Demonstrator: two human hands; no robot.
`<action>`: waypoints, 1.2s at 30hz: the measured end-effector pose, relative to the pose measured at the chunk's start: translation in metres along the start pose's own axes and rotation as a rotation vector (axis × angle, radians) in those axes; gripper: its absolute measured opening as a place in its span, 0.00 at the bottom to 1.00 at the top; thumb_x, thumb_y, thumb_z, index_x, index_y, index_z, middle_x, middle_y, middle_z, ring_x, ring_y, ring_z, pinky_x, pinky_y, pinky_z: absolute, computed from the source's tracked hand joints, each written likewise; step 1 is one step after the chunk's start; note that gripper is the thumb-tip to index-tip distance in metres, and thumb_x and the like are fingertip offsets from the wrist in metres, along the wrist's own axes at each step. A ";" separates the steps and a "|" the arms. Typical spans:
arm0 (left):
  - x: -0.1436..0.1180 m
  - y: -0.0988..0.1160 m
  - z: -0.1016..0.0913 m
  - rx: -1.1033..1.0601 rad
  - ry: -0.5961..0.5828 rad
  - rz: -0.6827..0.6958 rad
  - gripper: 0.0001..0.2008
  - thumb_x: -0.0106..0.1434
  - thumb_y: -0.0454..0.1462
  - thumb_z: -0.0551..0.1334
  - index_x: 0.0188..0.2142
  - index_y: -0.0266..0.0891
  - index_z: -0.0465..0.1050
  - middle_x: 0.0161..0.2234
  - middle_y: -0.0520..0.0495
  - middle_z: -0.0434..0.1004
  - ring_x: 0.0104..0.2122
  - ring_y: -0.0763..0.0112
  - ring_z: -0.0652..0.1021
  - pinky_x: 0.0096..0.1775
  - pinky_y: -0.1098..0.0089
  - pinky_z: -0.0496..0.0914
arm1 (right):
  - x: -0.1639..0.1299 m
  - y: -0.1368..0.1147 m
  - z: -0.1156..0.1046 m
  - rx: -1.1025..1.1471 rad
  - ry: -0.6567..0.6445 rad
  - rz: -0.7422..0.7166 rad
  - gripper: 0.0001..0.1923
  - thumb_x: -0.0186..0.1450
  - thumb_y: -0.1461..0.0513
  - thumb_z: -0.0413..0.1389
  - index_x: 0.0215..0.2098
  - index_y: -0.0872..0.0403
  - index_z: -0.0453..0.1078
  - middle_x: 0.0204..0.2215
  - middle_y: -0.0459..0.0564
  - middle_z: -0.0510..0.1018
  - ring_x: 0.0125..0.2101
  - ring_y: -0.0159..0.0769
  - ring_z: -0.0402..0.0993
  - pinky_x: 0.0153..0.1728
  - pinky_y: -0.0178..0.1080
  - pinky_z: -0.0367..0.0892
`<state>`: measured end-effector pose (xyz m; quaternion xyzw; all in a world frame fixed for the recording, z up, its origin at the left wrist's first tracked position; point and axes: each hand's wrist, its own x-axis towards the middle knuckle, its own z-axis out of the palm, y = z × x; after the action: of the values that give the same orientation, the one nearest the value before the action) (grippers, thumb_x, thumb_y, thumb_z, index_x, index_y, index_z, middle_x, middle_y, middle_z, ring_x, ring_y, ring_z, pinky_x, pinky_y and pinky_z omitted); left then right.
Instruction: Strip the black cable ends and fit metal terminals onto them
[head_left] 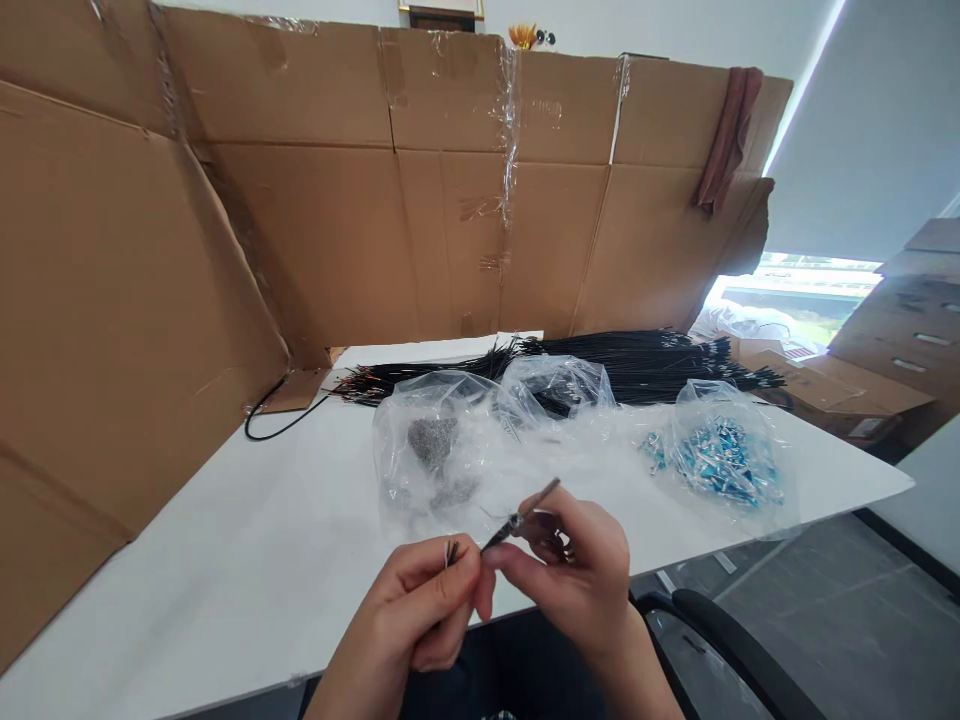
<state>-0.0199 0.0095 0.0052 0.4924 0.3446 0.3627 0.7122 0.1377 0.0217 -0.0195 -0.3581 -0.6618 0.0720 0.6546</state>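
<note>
White table (pixel 247 560): three bags; left hand (pixel 420 600) pinches wires (pixel 451 550), right hand (pixel 577 575) grips rod (pixel 525 515).

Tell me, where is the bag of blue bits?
The bag of blue bits lies on the white table, right side, in front of the black wires.

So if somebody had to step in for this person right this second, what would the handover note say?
Left hand: pinches the stripped end of a thin wire between thumb and fingers.
Right hand: holds a thin grey sleeve, slanting up and away, close to that wire end.
On the white table: a big bundle of black wires at the back, a clear bag of grey parts in the middle, a bag of blue parts to the right.
Done: cannot tell; no finished pieces show.
Left: the wire bundle looks large.
</note>
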 end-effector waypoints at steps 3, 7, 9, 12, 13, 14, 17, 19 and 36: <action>-0.007 0.006 0.006 0.275 0.175 0.074 0.21 0.63 0.53 0.59 0.25 0.39 0.69 0.15 0.59 0.48 0.18 0.78 0.51 0.22 0.73 0.46 | 0.003 -0.004 -0.004 0.041 -0.147 0.194 0.16 0.62 0.55 0.61 0.25 0.51 0.59 0.16 0.37 0.58 0.16 0.26 0.51 0.15 0.30 0.52; -0.012 0.005 0.010 0.359 0.275 0.129 0.19 0.63 0.52 0.59 0.25 0.41 0.69 0.19 0.56 0.51 0.21 0.75 0.54 0.23 0.72 0.49 | 0.002 -0.011 -0.012 0.122 -0.325 0.323 0.10 0.64 0.63 0.55 0.28 0.51 0.57 0.19 0.38 0.59 0.19 0.26 0.53 0.19 0.30 0.53; -0.012 0.004 0.007 0.387 0.291 0.140 0.19 0.63 0.52 0.59 0.26 0.41 0.69 0.21 0.55 0.54 0.22 0.74 0.55 0.24 0.71 0.50 | 0.003 -0.012 -0.017 0.117 -0.389 0.335 0.10 0.66 0.64 0.53 0.29 0.51 0.56 0.19 0.38 0.59 0.20 0.26 0.54 0.20 0.30 0.53; -0.009 0.004 0.000 0.455 0.335 0.132 0.20 0.62 0.54 0.58 0.25 0.41 0.67 0.21 0.55 0.54 0.22 0.75 0.54 0.23 0.72 0.49 | 0.011 -0.008 -0.019 0.073 -0.512 0.416 0.13 0.69 0.59 0.51 0.29 0.51 0.54 0.20 0.38 0.61 0.21 0.27 0.55 0.21 0.32 0.52; -0.007 0.005 -0.003 0.481 0.366 0.124 0.20 0.62 0.54 0.58 0.25 0.41 0.67 0.21 0.56 0.52 0.22 0.74 0.53 0.23 0.72 0.48 | 0.014 -0.005 -0.018 0.049 -0.553 0.440 0.14 0.70 0.57 0.51 0.28 0.51 0.54 0.20 0.38 0.62 0.21 0.28 0.55 0.21 0.33 0.52; -0.005 0.006 -0.006 0.502 0.389 0.109 0.20 0.63 0.53 0.58 0.26 0.41 0.67 0.20 0.57 0.49 0.21 0.74 0.52 0.23 0.72 0.47 | 0.017 0.000 -0.016 0.027 -0.592 0.454 0.15 0.70 0.55 0.50 0.28 0.51 0.54 0.20 0.39 0.63 0.21 0.28 0.55 0.22 0.33 0.52; 0.003 0.008 -0.014 0.532 0.424 0.061 0.19 0.63 0.52 0.58 0.27 0.41 0.67 0.19 0.58 0.45 0.22 0.74 0.51 0.23 0.72 0.46 | 0.025 0.015 -0.006 0.026 -0.692 0.471 0.18 0.71 0.53 0.48 0.26 0.52 0.56 0.20 0.39 0.62 0.22 0.29 0.55 0.22 0.34 0.52; 0.008 0.008 -0.019 0.539 0.422 0.046 0.18 0.63 0.52 0.57 0.27 0.41 0.67 0.18 0.58 0.46 0.21 0.74 0.51 0.23 0.72 0.46 | 0.028 0.026 0.002 0.115 -0.751 0.533 0.19 0.71 0.51 0.48 0.26 0.52 0.57 0.19 0.39 0.60 0.21 0.28 0.54 0.21 0.33 0.52; 0.065 0.017 -0.046 0.966 0.554 -0.014 0.15 0.62 0.42 0.55 0.20 0.41 0.66 0.16 0.55 0.59 0.19 0.70 0.61 0.25 0.69 0.51 | 0.043 0.101 0.049 0.775 -1.062 1.263 0.21 0.71 0.54 0.46 0.22 0.51 0.47 0.15 0.33 0.45 0.14 0.21 0.35 0.11 0.24 0.36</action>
<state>-0.0292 0.0898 -0.0002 0.6470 0.6492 0.2747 0.2907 0.1355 0.1381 -0.0479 -0.3286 -0.4867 0.7898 0.1770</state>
